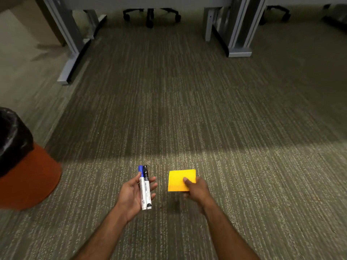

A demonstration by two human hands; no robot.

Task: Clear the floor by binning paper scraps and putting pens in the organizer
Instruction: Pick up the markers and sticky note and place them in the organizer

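Both bare forearms rise from the bottom edge of the frame toward its lower centre. The left hand (134, 194) lies palm up, left of centre, fingers loosely curled round two markers (145, 192). The right hand (197, 190), just right of it, is turned knuckles up, thumb and fingers pinching a yellow paper (177, 178).

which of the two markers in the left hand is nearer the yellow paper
The black-capped marker. It lies on the right of the pair in the left hand, towards the yellow paper; the blue-capped marker sits beyond it.
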